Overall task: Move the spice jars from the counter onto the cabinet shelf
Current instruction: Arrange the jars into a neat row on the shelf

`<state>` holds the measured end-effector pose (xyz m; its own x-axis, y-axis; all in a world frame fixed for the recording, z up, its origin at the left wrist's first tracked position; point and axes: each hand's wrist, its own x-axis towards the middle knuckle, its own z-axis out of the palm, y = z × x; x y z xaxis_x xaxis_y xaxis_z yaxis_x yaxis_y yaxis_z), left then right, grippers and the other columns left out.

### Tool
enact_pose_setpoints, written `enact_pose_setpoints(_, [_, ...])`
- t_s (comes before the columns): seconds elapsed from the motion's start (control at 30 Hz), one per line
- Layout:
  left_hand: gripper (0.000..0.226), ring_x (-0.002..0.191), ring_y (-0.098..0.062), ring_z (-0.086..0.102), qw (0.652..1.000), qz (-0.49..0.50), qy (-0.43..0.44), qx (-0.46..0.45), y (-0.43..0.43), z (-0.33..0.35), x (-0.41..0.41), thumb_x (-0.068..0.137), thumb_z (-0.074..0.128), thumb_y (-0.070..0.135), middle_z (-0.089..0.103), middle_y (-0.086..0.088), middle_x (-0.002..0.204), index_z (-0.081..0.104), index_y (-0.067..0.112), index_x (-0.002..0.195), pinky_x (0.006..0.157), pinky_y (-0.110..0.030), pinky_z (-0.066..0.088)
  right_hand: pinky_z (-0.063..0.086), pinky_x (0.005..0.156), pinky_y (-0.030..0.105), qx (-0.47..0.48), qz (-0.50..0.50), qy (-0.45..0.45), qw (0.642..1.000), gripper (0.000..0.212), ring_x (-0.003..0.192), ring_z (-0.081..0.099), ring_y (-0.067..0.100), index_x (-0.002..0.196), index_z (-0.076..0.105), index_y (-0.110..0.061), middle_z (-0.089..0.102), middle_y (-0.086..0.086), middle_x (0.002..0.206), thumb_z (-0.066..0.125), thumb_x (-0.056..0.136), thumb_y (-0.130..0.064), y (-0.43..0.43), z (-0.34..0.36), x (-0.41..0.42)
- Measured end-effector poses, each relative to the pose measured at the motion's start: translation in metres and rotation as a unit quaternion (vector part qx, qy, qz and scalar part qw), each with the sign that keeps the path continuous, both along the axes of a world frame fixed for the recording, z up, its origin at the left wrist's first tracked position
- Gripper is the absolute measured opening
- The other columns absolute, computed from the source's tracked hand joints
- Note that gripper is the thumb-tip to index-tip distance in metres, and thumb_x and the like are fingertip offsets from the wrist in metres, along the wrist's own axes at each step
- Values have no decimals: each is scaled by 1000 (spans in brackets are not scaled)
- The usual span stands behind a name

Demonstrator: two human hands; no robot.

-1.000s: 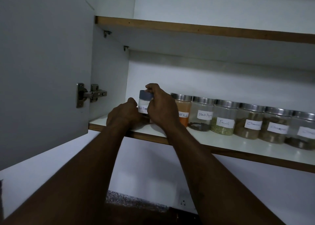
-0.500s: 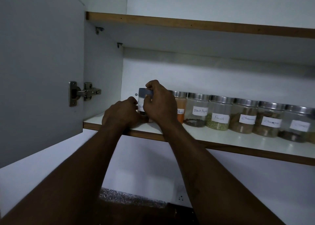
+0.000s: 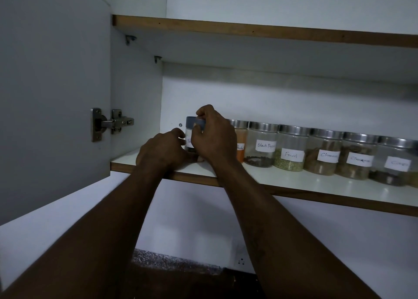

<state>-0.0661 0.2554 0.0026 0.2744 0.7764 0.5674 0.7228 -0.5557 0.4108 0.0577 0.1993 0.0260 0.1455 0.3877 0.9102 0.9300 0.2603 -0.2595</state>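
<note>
A small clear spice jar (image 3: pixel 189 133) with a grey lid and a white label stands upright at the left end of the white cabinet shelf (image 3: pixel 316 183). My right hand (image 3: pixel 214 138) wraps its right side, fingers on the lid. My left hand (image 3: pixel 161 150) touches its lower left side, wrist resting on the shelf. Most of the jar is hidden behind both hands. To its right runs a row of several labelled jars with metal lids, among them an orange powder jar (image 3: pixel 240 140), Black Pepper (image 3: pixel 262 146) and Fennel (image 3: pixel 291 151).
The open cabinet door (image 3: pixel 52 95) with its metal hinge (image 3: pixel 110 123) stands at the left. An upper shelf (image 3: pixel 260 30) hangs above the jars. Below, a white wall with a socket (image 3: pixel 241 261) meets a speckled counter edge (image 3: pixel 172 261).
Both hands stay on the grey-lidded jar in the same spot on the shelf. Only the camera view has shifted slightly.
</note>
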Motion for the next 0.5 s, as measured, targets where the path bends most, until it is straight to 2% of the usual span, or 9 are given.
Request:
enact_pose_setpoints(0.2, [99, 110, -25, 65, 1000, 18, 0, -13, 3, 0, 1, 57, 79, 79, 70, 2, 127, 53, 25, 136, 87, -37, 53, 54, 83, 35, 26, 1, 7, 1000, 31, 102, 67, 22, 120, 62, -16, 70, -1, 119, 64, 90, -17, 1, 0, 3])
enact_pose_setpoints(0.33, [106, 111, -25, 64, 999, 25, 13, -27, 2, 1, 1, 52, 77, 85, 69, 2, 126, 50, 27, 136, 90, -41, 55, 52, 82, 30, 68, -5, 14, 998, 28, 100, 68, 19, 118, 63, -15, 71, -3, 117, 59, 91, -10, -1, 0, 4])
enact_pose_setpoints(0.4, [104, 109, -25, 64, 999, 31, 13, -28, 1, 0, 1, 54, 77, 84, 70, 1, 125, 49, 26, 136, 85, -39, 54, 51, 81, 27, 92, -8, 16, 996, 27, 99, 68, 18, 118, 63, -15, 71, -4, 116, 57, 92, -9, -5, 1, 6])
enact_pose_setpoints(0.5, [94, 99, -23, 64, 999, 41, -3, -20, -2, -1, 1, 59, 80, 78, 71, 0, 116, 50, 24, 130, 74, -34, 50, 56, 80, 36, 104, -10, -7, 994, 27, 97, 68, 20, 120, 63, -13, 69, -1, 119, 55, 94, -7, -16, 2, 11])
